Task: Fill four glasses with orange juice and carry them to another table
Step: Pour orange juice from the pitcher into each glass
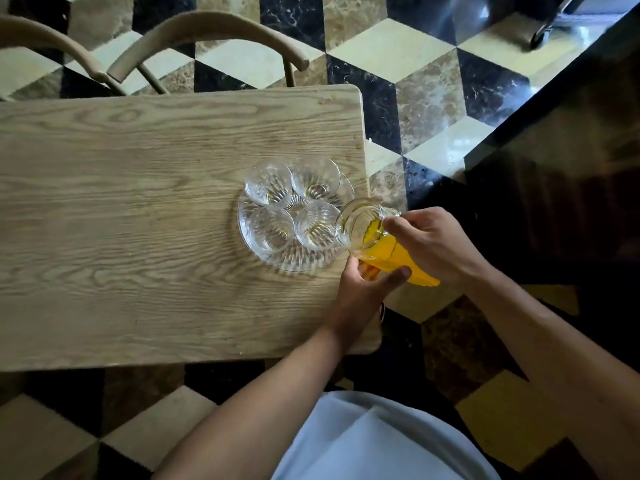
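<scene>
Across the middle of the frame runs the wooden counter (pixel 121 220), its right end near a dark slab at the right edge. Two chair backs (pixel 207 39) sit at upper left, clear of the work. Near the counter's right end lies a ribbed glass plate (pixel 277 261) carrying four glasses (pixel 268 183) packed touching, all apparently empty, grouped probably so they can be carried together. Just right of them, a glass jug (pixel 367 226) of orange juice (pixel 398 261) is tipped with its mouth toward the nearest glass (pixel 317 225); no juice seems to flow yet. The left hand (pixel 363 289) wraps the jug from below, steadying it, while the right hand (pixel 433 240) grips it near the neck.
</scene>
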The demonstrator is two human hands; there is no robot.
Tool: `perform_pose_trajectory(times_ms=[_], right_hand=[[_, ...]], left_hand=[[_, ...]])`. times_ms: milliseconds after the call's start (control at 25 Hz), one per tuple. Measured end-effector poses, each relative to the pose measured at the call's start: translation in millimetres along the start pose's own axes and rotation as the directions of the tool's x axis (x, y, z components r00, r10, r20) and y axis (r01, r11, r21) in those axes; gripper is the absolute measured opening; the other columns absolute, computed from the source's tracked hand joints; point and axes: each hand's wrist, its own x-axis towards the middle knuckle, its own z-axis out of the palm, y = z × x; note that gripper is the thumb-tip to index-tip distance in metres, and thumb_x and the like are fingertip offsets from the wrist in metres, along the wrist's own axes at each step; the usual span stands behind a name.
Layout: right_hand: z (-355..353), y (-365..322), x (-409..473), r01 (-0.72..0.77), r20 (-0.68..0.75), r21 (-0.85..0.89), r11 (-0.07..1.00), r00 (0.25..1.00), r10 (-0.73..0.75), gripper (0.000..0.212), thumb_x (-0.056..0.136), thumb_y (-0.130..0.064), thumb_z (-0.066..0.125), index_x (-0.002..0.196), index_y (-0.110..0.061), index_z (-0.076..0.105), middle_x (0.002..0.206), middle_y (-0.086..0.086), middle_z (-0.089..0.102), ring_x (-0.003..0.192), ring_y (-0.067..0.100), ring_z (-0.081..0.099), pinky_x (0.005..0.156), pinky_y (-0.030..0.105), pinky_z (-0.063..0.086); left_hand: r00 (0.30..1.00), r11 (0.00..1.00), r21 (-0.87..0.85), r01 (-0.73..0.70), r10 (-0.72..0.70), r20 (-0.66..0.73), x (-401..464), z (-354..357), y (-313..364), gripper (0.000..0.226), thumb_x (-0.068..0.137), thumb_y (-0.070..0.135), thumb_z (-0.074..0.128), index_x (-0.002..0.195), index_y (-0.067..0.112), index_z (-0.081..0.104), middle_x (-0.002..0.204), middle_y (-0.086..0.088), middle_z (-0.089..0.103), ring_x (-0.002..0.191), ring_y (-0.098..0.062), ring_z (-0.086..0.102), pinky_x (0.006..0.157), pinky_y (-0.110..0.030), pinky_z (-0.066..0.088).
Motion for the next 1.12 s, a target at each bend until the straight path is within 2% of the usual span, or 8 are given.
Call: perform_pose_trajectory(times_ms=[120,200,400,600,720,840,1000,1120], right_hand=[[-2.6,-3.8,8.7,-0.001,0.015,-0.07,0.998,1.0,0.002,0.054,0.097,-0.034,0.058,0.054,-0.008,0.037,0.042,-0.007,0.031,0.038,0.007,0.026,0.043,0.025,0.022],[-3.6,-6.2,11.7,-0.003,0.019,-0.103,0.995,1.0,0.005,0.054,0.097,-0.032,0.058,0.052,-0.012,0.037,0.035,-0.006,0.032,0.032,0.008,0.029,0.038,0.017,0.02],[-6.3,-9.8,16.8,-0.005,0.032,-0.169,0.986,0.999,0.01,0.053,0.095,-0.033,0.06,0.052,-0.01,0.039,0.038,-0.005,0.033,0.031,0.01,0.028,0.037,0.018,0.023],[-4.6,-16.9,22.6,-0.014,0.048,-0.244,0.97,0.998,0.027,0.055,0.095,-0.035,0.06,0.051,-0.012,0.036,0.037,-0.004,0.032,0.031,0.01,0.028,0.035,0.018,0.023],[-3.4,-19.9,26.2,-0.036,0.053,-0.269,0.962,0.997,0.052,0.055,0.095,-0.036,0.059,0.05,-0.011,0.039,0.035,-0.004,0.035,0.028,0.009,0.031,0.033,0.016,0.024],[-1.2,-23.9,30.4,-0.04,0.056,-0.297,0.954,0.997,0.059,0.054,0.094,-0.038,0.06,0.052,-0.011,0.04,0.04,-0.001,0.034,0.028,0.01,0.031,0.034,0.018,0.021],[3.5,-28.0,34.3,-0.044,0.049,-0.355,0.934,0.997,0.066,0.053,0.093,-0.04,0.061,0.053,-0.013,0.038,0.045,-0.001,0.031,0.036,0.011,0.025,0.04,0.026,0.02],[6.3,-32.2,35.6,-0.054,0.053,-0.37,0.927,0.995,0.079,0.052,0.092,-0.038,0.061,0.054,-0.011,0.039,0.047,0.001,0.032,0.043,0.015,0.028,0.046,0.029,0.023]], left_hand=[[1.0,0.999,-0.049,0.01,-0.011,-0.023,3.6,8.2,-0.1,0.049,0.086,0.0,0.08,0.127,0.008,0.053,0.112,-0.001,0.075,0.095,-0.002,0.074,0.077,-0.016,0.056],[0.999,0.995,-0.093,0.025,-0.028,-0.025,3.2,14.1,0.3,0.05,0.086,-0.002,0.079,0.128,0.004,0.052,0.111,-0.001,0.075,0.094,-0.001,0.074,0.076,-0.016,0.056],[0.999,0.979,-0.202,0.038,-0.044,-0.028,5.4,22.8,-3.3,0.062,0.084,-0.002,0.082,0.138,0.004,0.052,0.112,0.0,0.078,0.1,-0.01,0.075,0.079,-0.02,0.058],[0.998,0.977,-0.211,0.042,-0.049,-0.028,5.9,24.3,-3.6,0.054,0.084,0.007,0.084,0.13,0.011,0.057,0.108,0.004,0.081,0.099,-0.008,0.076,0.079,-0.019,0.058],[0.998,0.971,-0.233,0.049,-0.055,-0.021,7.1,23.9,-2.1,0.05,0.086,0.004,0.081,0.13,0.011,0.058,0.11,0.002,0.079,0.098,-0.007,0.077,0.079,-0.019,0.058],[0.998,0.971,-0.234,0.06,-0.066,-0.02,9.3,22.0,-4.2,0.051,0.086,0.002,0.081,0.13,0.009,0.057,0.112,-0.001,0.078,0.094,-0.005,0.076,0.076,-0.017,0.057],[0.998,0.965,-0.256,0.054,-0.062,-0.024,11.5,18.8,-9.4,0.053,0.084,0.003,0.082,0.132,0.003,0.058,0.113,-0.006,0.078,0.096,-0.011,0.076,0.08,-0.022,0.058],[0.998,0.967,-0.249,0.047,-0.055,-0.025,11.9,18.2,-12.8,0.046,0.084,0.005,0.084,0.124,0.002,0.062,0.099,-0.001,0.078,0.081,-0.007,0.073,0.073,-0.02,0.056]])
